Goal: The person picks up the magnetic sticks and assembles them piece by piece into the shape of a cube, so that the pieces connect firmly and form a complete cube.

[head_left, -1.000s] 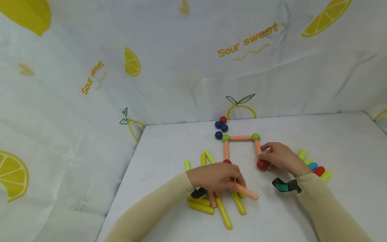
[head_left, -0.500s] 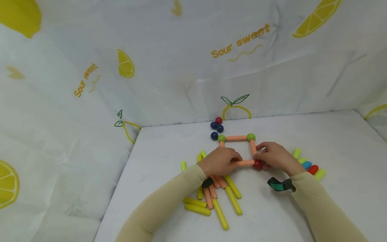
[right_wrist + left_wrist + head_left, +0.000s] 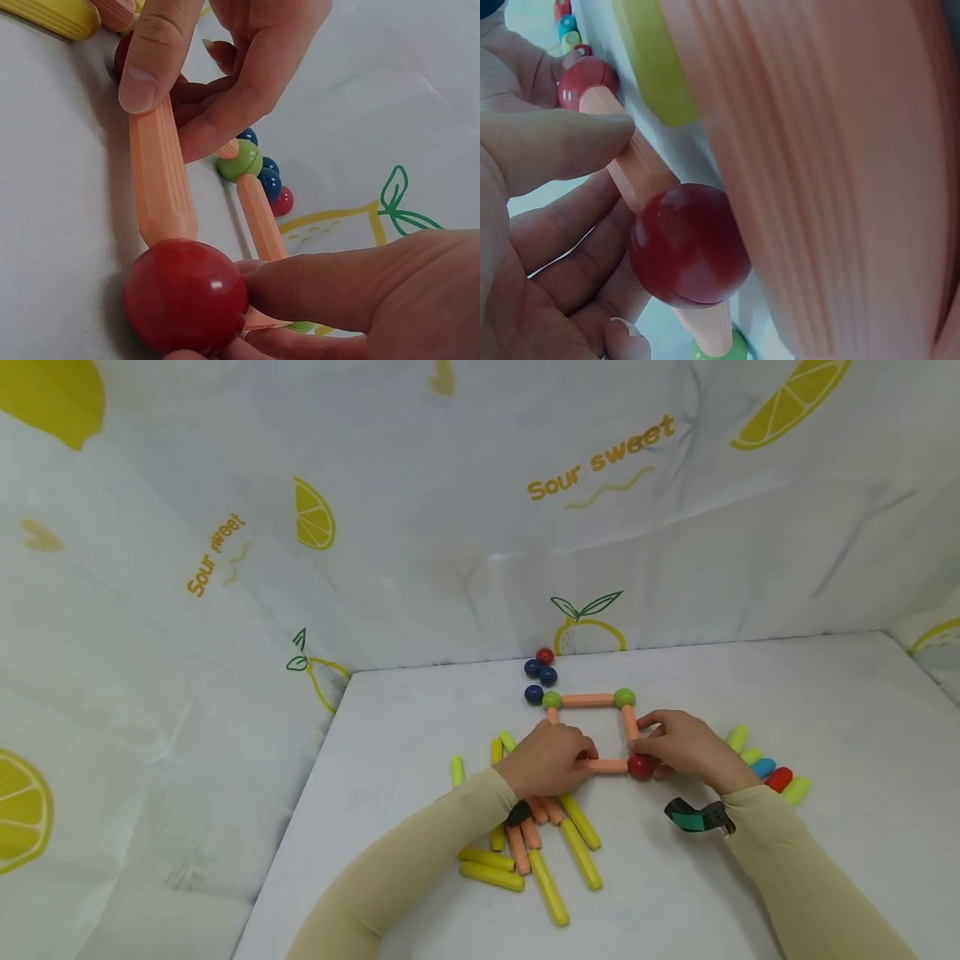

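In the head view, peach sticks and balls form a square on the white table. Two green balls (image 3: 624,697) mark its far corners, joined by a far stick (image 3: 588,700). My left hand (image 3: 547,760) pinches the near peach stick (image 3: 161,172) between thumb and fingers. Both ends of that stick meet red balls; the left red ball (image 3: 690,244) is hidden by my hand in the head view. At the near right corner, my right hand (image 3: 686,747) grips the other red ball (image 3: 184,296), beside the right-hand peach stick (image 3: 630,724).
Loose yellow sticks (image 3: 549,887) and peach sticks (image 3: 517,850) lie below my left wrist. Several blue balls (image 3: 534,695) and a red ball (image 3: 545,656) sit behind the square. Short coloured pieces (image 3: 778,778) lie beyond my right hand. A lemon-print cloth (image 3: 420,577) hangs behind.
My left hand has carried the peach stick up and away from the loose pile to the square's near side, against the right red ball. My right hand stays at that corner.
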